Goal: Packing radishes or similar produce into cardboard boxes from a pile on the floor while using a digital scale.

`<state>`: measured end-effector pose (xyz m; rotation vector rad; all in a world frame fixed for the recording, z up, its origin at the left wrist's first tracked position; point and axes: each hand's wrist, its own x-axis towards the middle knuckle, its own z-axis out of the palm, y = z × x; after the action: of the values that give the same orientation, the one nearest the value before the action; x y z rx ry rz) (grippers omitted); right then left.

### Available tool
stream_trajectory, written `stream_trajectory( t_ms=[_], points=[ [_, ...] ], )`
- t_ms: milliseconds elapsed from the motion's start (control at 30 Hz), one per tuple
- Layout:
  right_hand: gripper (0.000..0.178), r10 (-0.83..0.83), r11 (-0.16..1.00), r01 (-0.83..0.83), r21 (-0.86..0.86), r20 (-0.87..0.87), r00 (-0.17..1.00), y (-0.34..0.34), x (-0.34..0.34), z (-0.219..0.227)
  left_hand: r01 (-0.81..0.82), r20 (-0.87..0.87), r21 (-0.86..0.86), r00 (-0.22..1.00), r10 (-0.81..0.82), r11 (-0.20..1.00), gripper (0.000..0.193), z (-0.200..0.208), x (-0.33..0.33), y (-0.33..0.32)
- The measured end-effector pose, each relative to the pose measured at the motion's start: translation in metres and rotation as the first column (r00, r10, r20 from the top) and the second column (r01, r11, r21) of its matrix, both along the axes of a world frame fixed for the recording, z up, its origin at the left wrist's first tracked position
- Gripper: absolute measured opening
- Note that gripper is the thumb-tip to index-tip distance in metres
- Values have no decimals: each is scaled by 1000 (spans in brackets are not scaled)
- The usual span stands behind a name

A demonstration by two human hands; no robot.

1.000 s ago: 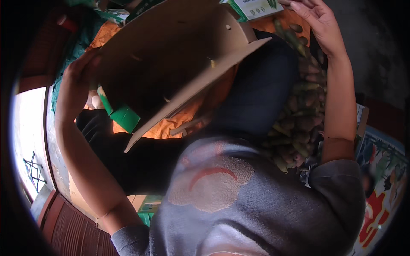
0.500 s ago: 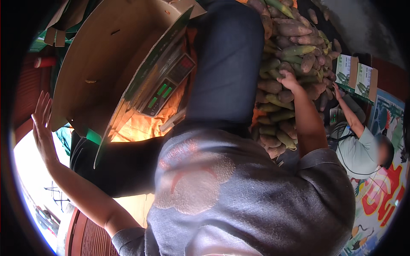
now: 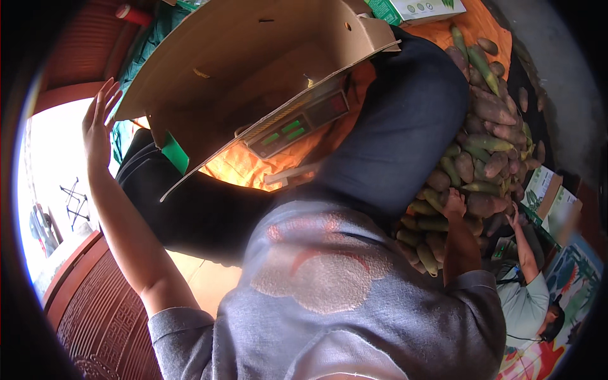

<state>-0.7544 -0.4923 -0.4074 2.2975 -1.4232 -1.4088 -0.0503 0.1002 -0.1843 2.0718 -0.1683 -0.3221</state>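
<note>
My left hand [image 3: 100,130] is raised with its fingers stretched out, beside the left end of a large open cardboard box [image 3: 209,101]. It holds nothing, and I cannot tell whether the fingertips touch the cardboard. My right hand [image 3: 453,204] reaches into a heap of long root vegetables [image 3: 491,152], green and brownish purple, to the right of my bent leg. Its fingers curl down around one of the vegetables; the fingertips are partly hidden.
Behind the box's near wall lies a digital scale [image 3: 297,126] with green displays, on orange cloth [image 3: 234,166]. A co-worker's hand [image 3: 513,216] is at the heap's right side. Green-and-white cartons [image 3: 550,199] stand there. A carved wooden seat [image 3: 104,316] is at lower left.
The view has swung, so the box and heap sit further right. My right hand stays low in the heap, now closer to my leg. The left hand remains raised by the box.
</note>
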Motion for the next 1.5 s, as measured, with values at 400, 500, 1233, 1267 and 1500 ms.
stream_trajectory(
  t_ms=[400,500,1233,1267,1500],
  points=[
    [85,-50,935,318,-156,831,554,-52,128,85,380,204,12,904,-374,925,48,40,28,-48],
    [84,221,931,207,-299,918,329,-65,199,157,457,130,54,878,-460,888,50,37,23,-61],
    [76,805,131,-916,379,499,321,339,668,157,465,394,305,733,-554,831,25,18,-1,-27],
    [81,857,177,-883,435,372,355,345,670,143,474,348,296,755,-556,829,24,18,-2,-29],
    [64,792,83,-945,316,555,255,354,664,92,482,273,295,785,-556,825,23,27,-2,-32]
  ],
)
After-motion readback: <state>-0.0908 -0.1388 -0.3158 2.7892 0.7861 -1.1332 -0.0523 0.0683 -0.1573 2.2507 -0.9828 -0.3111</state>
